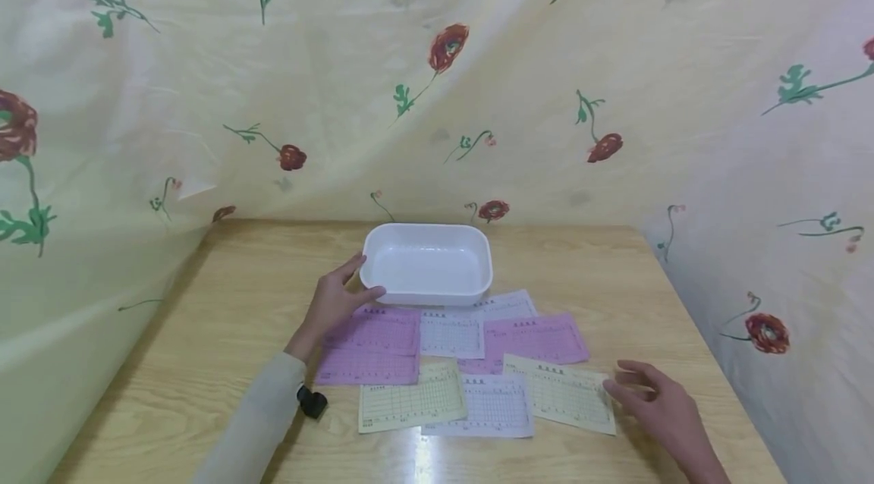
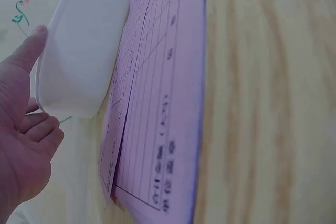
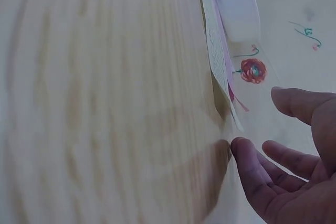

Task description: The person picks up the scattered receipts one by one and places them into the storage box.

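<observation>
Nearest the head camera, a pale sleeve (image 1: 256, 423) with a small black wrist unit (image 1: 312, 401) leads to the left hand (image 1: 332, 303), which lies on the wooden table (image 1: 205, 332) with fingers relaxed and spread; its thumb and fingertips rest against the near left corner of the white rectangular tub (image 1: 426, 262), gripping nothing. Left wrist view: the same hand (image 2: 23, 140) is open beside the tub's outer wall (image 2: 79, 51), thumb tip at the rim, with a pink form (image 2: 157, 103) lying flat just beside the tub. Right hand (image 1: 658, 404) sits at the near right of the table, fingers loosely extended and apart, fingertips at the right edge of a yellow form (image 1: 563, 393); whether they press it cannot be told. Right wrist view: the open fingers (image 3: 252, 166) meet the table surface (image 3: 105, 103) next to the paper's edge (image 3: 218, 56). Forms lie overlapping between tub and viewer: a pink sheet at left (image 1: 372, 347), a pink sheet at right (image 1: 536, 337), white sheets (image 1: 452, 332) between and behind, a second yellow form (image 1: 412, 397) and a white form (image 1: 493, 407) at the front. Table is light wood grain with a glare spot near the front edge. Cream cloth printed with red flowers (image 1: 447, 48) and green stems encloses the table on the far side and on both flanks.
</observation>
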The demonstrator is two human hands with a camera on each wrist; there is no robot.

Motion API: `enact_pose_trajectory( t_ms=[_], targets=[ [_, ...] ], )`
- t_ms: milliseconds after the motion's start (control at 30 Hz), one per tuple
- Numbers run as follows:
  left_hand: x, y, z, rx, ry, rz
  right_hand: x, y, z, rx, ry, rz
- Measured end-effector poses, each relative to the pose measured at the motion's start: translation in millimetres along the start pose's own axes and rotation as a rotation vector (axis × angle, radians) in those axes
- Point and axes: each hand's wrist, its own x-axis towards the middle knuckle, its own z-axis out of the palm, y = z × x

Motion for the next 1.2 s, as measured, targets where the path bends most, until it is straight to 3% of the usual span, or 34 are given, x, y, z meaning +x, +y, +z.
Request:
enact_pose_trajectory(
  t_ms=[500,967,1200],
  targets=[
    [2.5,-0.3,-1.1,-0.005,0.000,-0.011,-1,1,10,-0.002,0.017,-0.059],
    [2.2,-1.2,-0.4,0.009,-0.015,-0.036,-1,-5,18,-0.069,0.037,-0.052],
    [3.3,-0.9,0.0,0.013,-0.018,-0.039,-5,-5,19,-0.129,0.046,-0.111]
  ],
)
